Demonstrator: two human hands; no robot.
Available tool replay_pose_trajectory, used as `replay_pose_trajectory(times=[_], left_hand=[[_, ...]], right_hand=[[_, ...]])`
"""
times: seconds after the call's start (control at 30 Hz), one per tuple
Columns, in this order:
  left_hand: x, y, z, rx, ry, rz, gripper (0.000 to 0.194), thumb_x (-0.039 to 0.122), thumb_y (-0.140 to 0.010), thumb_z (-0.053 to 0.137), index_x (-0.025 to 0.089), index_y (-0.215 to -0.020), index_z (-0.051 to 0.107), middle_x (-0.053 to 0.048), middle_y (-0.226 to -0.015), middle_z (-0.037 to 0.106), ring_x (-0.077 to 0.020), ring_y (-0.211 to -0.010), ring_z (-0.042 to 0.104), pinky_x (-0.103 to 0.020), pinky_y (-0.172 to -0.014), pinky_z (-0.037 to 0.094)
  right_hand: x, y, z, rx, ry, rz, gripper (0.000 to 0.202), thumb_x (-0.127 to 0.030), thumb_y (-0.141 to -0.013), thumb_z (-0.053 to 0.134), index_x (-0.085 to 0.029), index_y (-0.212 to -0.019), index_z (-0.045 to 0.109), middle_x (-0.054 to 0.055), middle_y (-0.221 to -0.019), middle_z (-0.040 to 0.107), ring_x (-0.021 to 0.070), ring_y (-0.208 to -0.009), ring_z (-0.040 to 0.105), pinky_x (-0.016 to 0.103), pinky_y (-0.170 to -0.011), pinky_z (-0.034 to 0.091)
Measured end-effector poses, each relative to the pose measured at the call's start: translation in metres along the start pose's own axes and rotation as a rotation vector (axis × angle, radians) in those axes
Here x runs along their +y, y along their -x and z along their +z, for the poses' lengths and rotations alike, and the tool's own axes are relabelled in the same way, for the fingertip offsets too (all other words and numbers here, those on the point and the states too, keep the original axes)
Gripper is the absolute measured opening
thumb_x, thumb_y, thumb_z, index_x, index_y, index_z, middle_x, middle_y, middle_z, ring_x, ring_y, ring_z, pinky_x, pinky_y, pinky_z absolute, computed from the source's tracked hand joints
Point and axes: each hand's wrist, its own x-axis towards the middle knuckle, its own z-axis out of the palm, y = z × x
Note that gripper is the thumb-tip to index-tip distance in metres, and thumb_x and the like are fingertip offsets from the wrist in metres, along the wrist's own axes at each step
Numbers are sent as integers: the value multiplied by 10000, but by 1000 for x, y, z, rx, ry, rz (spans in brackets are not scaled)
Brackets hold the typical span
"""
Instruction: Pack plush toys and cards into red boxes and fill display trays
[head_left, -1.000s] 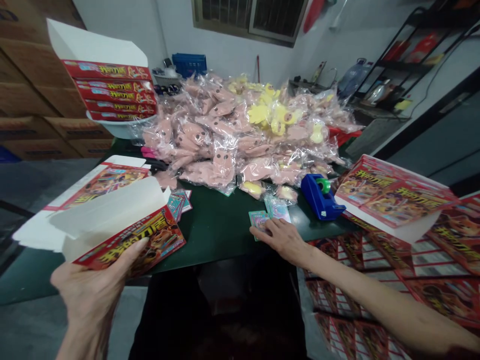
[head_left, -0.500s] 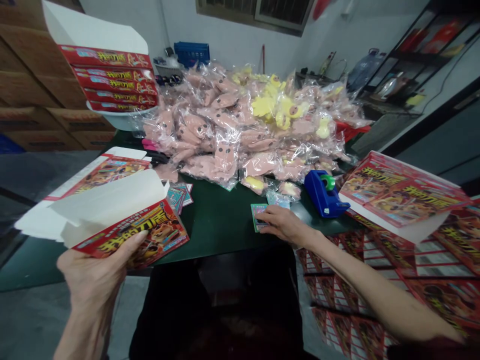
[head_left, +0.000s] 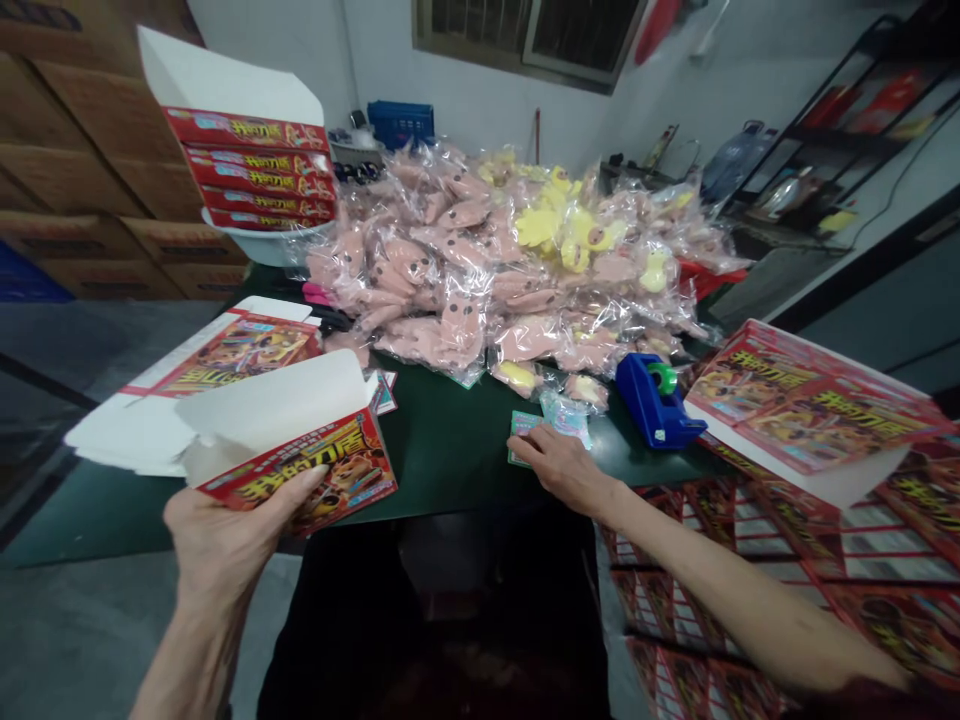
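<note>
My left hand (head_left: pixel 225 545) grips a red printed cardboard box (head_left: pixel 352 478) near the table's front edge, thumb across its front. The box's white flap (head_left: pixel 277 405) stands up at the top. My right hand (head_left: pixel 559 465) rests on the table with its fingers bent over a teal printed card (head_left: pixel 523 424), which they partly cover. Just behind that hand lies a pale card in a clear wrapper (head_left: pixel 568 420). More cards (head_left: pixel 386 392) poke out behind the held box. A blue tape dispenser (head_left: pixel 656 405) with green tape stands to the right of my right hand.
A heap of bagged pink plush toys (head_left: pixel 457 260), with some yellow ones (head_left: pixel 562 220), fills the table's back. Flat red and white boxes (head_left: pixel 225 350) lie at left. Red boxes are stacked in a light basin (head_left: pixel 262 246). More printed boxes (head_left: pixel 810 395) stand at right.
The whole view has shifted slightly, so things appear lower and further right. My right hand has slid slightly across the teal card. My left hand keeps hold of the box.
</note>
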Motion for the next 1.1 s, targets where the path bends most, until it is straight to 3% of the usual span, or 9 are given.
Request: replay_pose_trajectory(times=[0.17,0.3,0.4,0.5,0.6,0.7,0.8,0.93,1.1], left_hand=[[19,0,-8,-168,212,-81,382,242,-407,840,124,-738,689,-23,-660,717,-205,-582,656,-319,-607,596],[46,2,-8,-844,481,20,398,272,-550,805,168,-921,706,-125,-1007,707,-289,-897,675,-361,-729,582],[61,6,1,-1069,475,187,354,280,-586,793,185,-920,726,-144,-1210,617,-334,-1112,579,-407,-863,531],[62,11,8,-1079,549,78,330,266,-629,767,173,-941,716,-102,-974,718,-283,-926,668,-378,-789,564],[53,15,8,-987,629,-39,302,246,-633,760,172,-922,712,-58,-834,741,-234,-745,697,-294,-645,583],[39,19,6,-873,664,-47,309,261,-613,767,151,-896,708,-62,-804,745,-235,-703,699,-278,-614,584],[24,23,4,-715,602,22,311,267,-583,783,139,-855,705,-65,-753,741,-228,-638,694,-267,-567,581],[15,22,-1,-509,402,178,291,291,-572,793,146,-814,719,-74,-722,733,-252,-679,694,-315,-626,597],[31,12,-9,-543,303,395,232,280,-629,765,177,-836,738,-94,-906,737,-257,-809,701,-338,-755,589]], right_hand=[[22,-25,-29,344,-68,182,245,-87,-892,351,-179,-1063,500,73,-838,613,185,-776,596,289,-665,464],[-2,-55,-62,449,-427,294,199,-178,-874,456,-214,-1065,496,58,-928,640,169,-791,643,273,-680,506],[-34,-75,-68,433,-695,259,144,-211,-870,487,-236,-1003,535,13,-857,645,127,-707,639,231,-627,498],[-53,-90,-66,428,-942,257,87,-242,-860,531,-229,-933,575,-20,-740,626,91,-593,593,193,-551,465],[-56,-97,-66,280,-1241,246,145,-316,-859,549,-214,-942,611,-14,-720,621,83,-564,566,181,-501,444],[-55,-96,-66,93,-1550,208,250,-371,-881,523,-243,-1090,569,2,-834,641,83,-621,586,177,-506,459],[-56,-95,-60,145,-1691,283,190,-355,-875,544,-248,-1032,551,-30,-753,610,76,-598,572,170,-513,462],[-55,-100,-56,330,-1527,452,133,-328,-854,564,-202,-812,583,-31,-680,568,80,-564,531,181,-500,437],[-42,-105,-84,397,-1001,314,204,-226,-885,454,-186,-888,654,39,-850,640,125,-741,580,245,-633,467]])
